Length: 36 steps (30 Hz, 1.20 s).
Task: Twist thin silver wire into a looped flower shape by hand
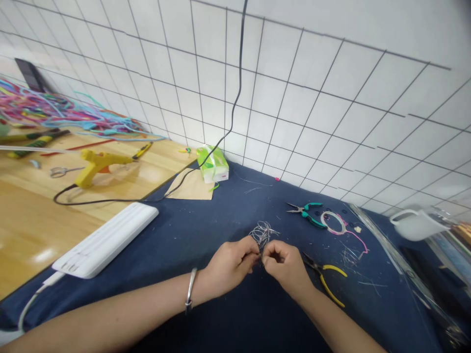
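My left hand (pixel 231 264), with a silver bangle at the wrist, is closed in a pinch on the base of a looped silver wire piece (pixel 263 232). Thin wire loops fan out above the fingertips. My right hand (pixel 285 264) pinches at the same spot, its thumb and forefinger almost touching the left ones. What lies exactly between the fingertips is too small to make out. Just right of my right hand lie yellow-handled pliers (pixel 333 280), partly covered by it. Farther back are green-handled needle-nose pliers (pixel 309 214).
A ring of white wire (pixel 333 223) and wire scraps (pixel 349 257) lie on the right. To the left are a white power strip (pixel 106 240) and a yellow glue gun (pixel 96 165) with its black cord. A green tissue pack (pixel 213 164) stands by the tiled wall; a white cup (pixel 414 224) stands far right.
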{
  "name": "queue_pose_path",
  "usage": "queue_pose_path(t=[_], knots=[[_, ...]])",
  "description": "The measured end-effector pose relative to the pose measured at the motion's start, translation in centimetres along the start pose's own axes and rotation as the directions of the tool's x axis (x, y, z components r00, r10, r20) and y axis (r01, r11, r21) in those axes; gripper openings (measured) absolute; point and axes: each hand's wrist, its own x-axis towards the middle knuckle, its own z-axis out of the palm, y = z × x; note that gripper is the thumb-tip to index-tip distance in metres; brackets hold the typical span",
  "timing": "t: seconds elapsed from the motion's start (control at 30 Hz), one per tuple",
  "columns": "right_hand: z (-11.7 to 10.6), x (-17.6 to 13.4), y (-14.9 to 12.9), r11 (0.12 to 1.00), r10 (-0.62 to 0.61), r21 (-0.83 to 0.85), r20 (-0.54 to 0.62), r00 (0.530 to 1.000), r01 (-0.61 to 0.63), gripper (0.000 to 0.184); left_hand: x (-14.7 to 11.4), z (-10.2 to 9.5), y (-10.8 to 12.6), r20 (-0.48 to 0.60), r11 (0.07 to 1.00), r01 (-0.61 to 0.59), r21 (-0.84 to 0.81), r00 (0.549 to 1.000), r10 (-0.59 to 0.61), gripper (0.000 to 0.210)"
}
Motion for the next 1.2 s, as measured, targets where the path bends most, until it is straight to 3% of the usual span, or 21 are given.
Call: queue_pose_path(t=[0.13,0.27,0.37,0.43,0.53,0.67,0.77,0.83,0.9,0.93,1.03,1.2], knots=[[-0.2,0.0,0.2,0.995,0.034,0.097,0.02,0.999,-0.036,0.009,0.2,-0.1,0.1,0.016,0.96,0.076,-0.27,0.997,-0.075,0.01],[-0.5,0.1,0.8,0.985,0.012,0.17,-0.017,1.0,-0.009,0.01,0.9,-0.6,-0.5,0.032,0.814,0.208,-0.542,0.973,-0.227,0.016],[-0.9,0.2,1.2,0.972,0.007,0.234,-0.085,0.996,0.013,0.011,1.5,-0.9,-1.1,-0.036,0.735,0.227,-0.639,0.946,-0.323,0.017],[-0.9,0.3,1.2,0.975,0.025,0.222,-0.109,0.994,0.0,0.01,1.6,-0.8,-1.2,-0.005,0.696,0.244,-0.675,0.942,-0.335,0.017],[-0.5,0.2,0.7,0.999,-0.024,0.042,-0.11,0.994,0.029,0.01,1.5,-0.4,-1.1,0.056,0.686,0.271,-0.675,0.946,-0.319,0.018],[0.2,-0.4,0.4,0.948,-0.245,-0.234,-0.109,0.964,0.214,0.008,1.3,0.3,-0.8,0.064,0.705,0.286,-0.649,0.944,-0.324,0.017],[0.3,-1.1,0.4,0.843,-0.438,-0.408,-0.14,0.888,0.352,0.01,1.2,0.6,-0.8,0.053,0.721,0.29,-0.629,0.942,-0.332,0.017],[0.2,-1.5,0.4,0.716,-0.568,-0.525,-0.057,0.821,0.459,0.014,1.3,0.7,-0.9,0.036,0.729,0.28,-0.625,0.943,-0.332,0.016],[0.2,-1.6,0.5,0.607,-0.58,-0.605,0.107,0.808,0.516,0.014,1.2,0.8,-0.9,0.025,0.728,0.27,-0.63,0.944,-0.329,0.015],[0.2,-1.5,0.6,0.586,-0.558,-0.637,0.133,0.819,0.502,0.014,1.2,0.8,-0.9,0.025,0.723,0.271,-0.635,0.943,-0.332,0.015],[0.4,-1.0,1.1,0.589,-0.517,-0.691,0.076,0.853,0.419,0.013,0.9,0.9,-0.8,0.047,0.698,0.291,-0.655,0.937,-0.347,0.015],[0.6,-0.5,1.5,0.577,-0.498,-0.73,0.041,0.866,0.366,0.013,0.6,1.4,-0.4,0.061,0.66,0.309,-0.685,0.927,-0.37,0.015]])
